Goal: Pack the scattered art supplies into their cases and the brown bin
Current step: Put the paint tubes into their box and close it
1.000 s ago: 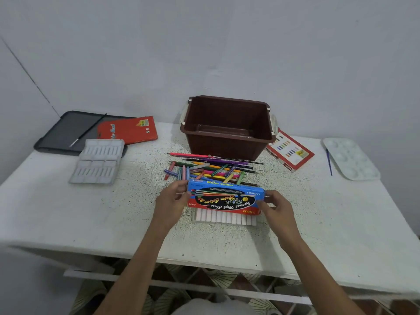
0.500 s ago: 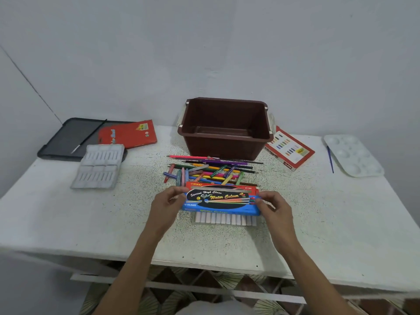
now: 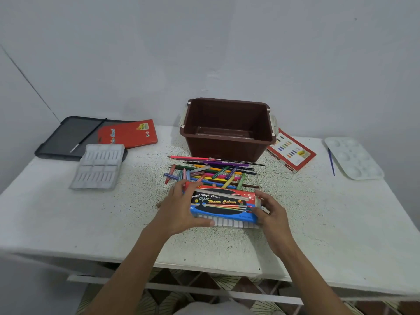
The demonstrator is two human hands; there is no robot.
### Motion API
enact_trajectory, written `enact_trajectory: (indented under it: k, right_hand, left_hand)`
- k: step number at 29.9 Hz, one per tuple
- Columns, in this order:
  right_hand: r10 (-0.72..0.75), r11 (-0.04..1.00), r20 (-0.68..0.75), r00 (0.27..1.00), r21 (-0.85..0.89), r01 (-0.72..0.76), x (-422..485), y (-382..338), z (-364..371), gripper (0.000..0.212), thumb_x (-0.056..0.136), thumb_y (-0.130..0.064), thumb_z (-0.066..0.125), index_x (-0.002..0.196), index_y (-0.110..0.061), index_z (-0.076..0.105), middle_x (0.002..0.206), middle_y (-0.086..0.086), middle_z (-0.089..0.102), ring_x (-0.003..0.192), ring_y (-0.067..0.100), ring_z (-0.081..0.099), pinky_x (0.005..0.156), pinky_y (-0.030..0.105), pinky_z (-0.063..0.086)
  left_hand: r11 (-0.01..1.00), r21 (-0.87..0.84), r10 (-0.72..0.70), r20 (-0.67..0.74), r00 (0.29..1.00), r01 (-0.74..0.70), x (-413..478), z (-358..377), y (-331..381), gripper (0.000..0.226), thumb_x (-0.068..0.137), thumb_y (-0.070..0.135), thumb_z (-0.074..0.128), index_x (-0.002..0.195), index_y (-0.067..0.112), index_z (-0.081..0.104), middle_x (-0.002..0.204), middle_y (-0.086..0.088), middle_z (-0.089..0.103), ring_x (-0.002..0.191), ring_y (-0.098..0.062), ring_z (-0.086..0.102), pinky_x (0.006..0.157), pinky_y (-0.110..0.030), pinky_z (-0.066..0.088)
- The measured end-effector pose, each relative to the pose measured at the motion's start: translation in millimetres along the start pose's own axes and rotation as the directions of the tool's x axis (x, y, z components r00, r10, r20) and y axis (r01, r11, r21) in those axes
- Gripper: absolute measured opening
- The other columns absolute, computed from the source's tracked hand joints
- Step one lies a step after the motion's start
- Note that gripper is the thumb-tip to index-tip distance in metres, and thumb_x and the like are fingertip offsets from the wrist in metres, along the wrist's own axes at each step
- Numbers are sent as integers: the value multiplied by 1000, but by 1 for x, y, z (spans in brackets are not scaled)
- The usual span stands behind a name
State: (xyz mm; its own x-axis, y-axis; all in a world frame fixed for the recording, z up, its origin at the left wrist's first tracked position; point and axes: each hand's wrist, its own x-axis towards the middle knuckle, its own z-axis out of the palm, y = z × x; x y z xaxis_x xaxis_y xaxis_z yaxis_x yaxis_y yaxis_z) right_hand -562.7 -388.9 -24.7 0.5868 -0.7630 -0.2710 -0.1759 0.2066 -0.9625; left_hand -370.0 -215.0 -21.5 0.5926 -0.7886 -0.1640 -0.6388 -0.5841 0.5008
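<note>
The water colour box (image 3: 223,204) lies near the front middle of the table (image 3: 318,223), its long axis running from 9 to 3 o'clock, its lettering upright to the person, red edge far and blue edge near. A row of white paint tubes (image 3: 227,223) shows along its near edge. The left hand (image 3: 179,208) grips the box's left end, thumb along the near edge. The right hand (image 3: 270,212) holds the right end with curled fingers. At 12 o'clock from the box lies a pile of pencils and crayons (image 3: 211,173), most lying 9 to 3, and beyond it stands the brown bin (image 3: 227,130). A grey plastic tray (image 3: 97,165) rests at 10 o'clock, a white palette (image 3: 353,158) at 2 o'clock.
</note>
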Motion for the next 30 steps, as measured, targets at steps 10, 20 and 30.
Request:
enact_trajectory:
  k: [10, 20, 30]
  right_hand:
    - [25, 966, 134, 991, 250, -58, -5, -9, 8, 27, 95, -7, 56, 119, -17, 63, 114, 10, 65, 103, 25, 69, 74, 48, 60]
    - [-309, 879, 109, 945, -347, 327, 6, 5, 5, 23, 97, -10, 57, 101, -31, 66, 106, -4, 63, 100, 3, 59, 72, 20, 55]
    - [-387, 373, 483, 785, -697, 613, 20, 7, 6, 39, 95, -32, 49, 130, -17, 59, 118, -4, 62, 105, 9, 45, 84, 26, 40]
  left_hand:
    - [928, 284, 225, 85, 971, -240, 14, -5, 21, 111, 64, 80, 63, 151, 37, 10, 148, 4, 29, 138, -19, 23, 119, -45, 7]
    - [962, 80, 262, 5, 965, -261, 14, -8, 3, 105, 59, 87, 59, 147, 43, 21, 139, 11, 35, 127, -10, 30, 110, -37, 25]
    - [973, 87, 217, -17, 976, -215, 14, -16, -28, 104, 60, 91, 53, 147, 42, 25, 130, 10, 45, 117, -7, 41, 105, -38, 35]
